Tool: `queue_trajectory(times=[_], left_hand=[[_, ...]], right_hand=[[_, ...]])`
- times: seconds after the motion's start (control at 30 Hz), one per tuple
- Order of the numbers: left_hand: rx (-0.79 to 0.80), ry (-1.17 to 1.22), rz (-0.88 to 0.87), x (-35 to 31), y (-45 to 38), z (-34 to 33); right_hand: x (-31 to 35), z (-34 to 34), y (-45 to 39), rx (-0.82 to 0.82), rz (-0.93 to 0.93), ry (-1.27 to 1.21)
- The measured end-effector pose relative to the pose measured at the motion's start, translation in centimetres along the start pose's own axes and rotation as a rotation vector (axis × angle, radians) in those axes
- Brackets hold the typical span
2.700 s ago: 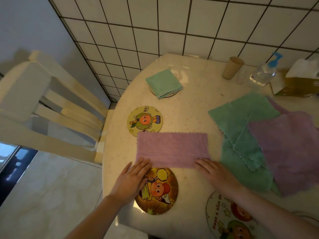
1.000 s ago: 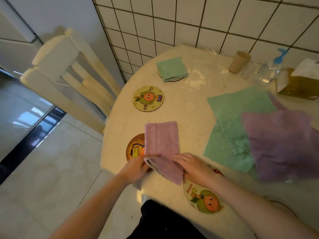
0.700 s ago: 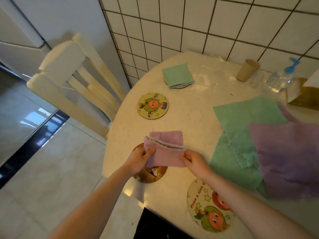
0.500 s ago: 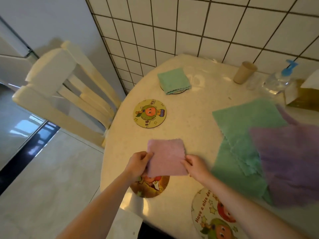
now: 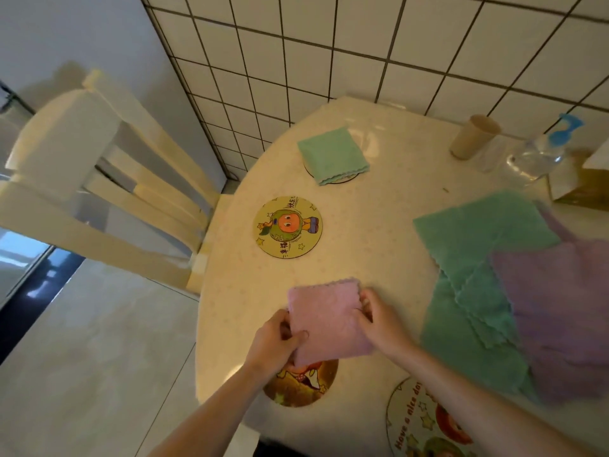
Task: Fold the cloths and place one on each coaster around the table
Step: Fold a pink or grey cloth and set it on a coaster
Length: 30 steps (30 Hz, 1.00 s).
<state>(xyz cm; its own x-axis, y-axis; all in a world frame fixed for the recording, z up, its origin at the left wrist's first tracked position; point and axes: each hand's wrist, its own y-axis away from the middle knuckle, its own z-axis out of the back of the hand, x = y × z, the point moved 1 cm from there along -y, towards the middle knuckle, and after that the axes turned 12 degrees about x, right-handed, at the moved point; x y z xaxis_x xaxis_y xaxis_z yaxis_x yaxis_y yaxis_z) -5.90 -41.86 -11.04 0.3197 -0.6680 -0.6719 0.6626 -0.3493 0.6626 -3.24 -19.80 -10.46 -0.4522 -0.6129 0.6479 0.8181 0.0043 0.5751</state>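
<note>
A pink cloth, folded into a small square, is held just above the table's near edge. My left hand pinches its left side and my right hand its right side. Its near edge overlaps a brown cartoon coaster. A yellow cartoon coaster lies bare farther back. A folded green cloth sits on a far coaster. A white coaster lies at the near right. Unfolded green cloths and purple cloths are piled on the right.
The round cream table stands against a tiled wall. A paper cup, a clear spray bottle and a tissue box stand at the back right. A cream wooden chair stands to the left of the table.
The long pink strip was folded into a small square. Both hands lifted it off the table and now hold it over the brown coaster's far edge.
</note>
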Motion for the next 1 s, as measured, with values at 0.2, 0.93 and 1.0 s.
queue_trajectory(times=[0.2, 0.93, 1.0], left_hand=[[-0.045, -0.005, -0.065, -0.3, 0.5, -0.5], [-0.226, -0.2, 0.17, -1.6, 1.9, -2.6], [-0.213, -0.172, 0.229, -2.3, 1.8, -2.3]], right_hand=[[1.5, 0.8, -1.4, -0.065, -0.024, -0.24], [4.2, 2.7, -6.0, 0.236, -0.093, 0.664], [4.4, 2.6, -6.1, 0.255, -0.123, 0.697]])
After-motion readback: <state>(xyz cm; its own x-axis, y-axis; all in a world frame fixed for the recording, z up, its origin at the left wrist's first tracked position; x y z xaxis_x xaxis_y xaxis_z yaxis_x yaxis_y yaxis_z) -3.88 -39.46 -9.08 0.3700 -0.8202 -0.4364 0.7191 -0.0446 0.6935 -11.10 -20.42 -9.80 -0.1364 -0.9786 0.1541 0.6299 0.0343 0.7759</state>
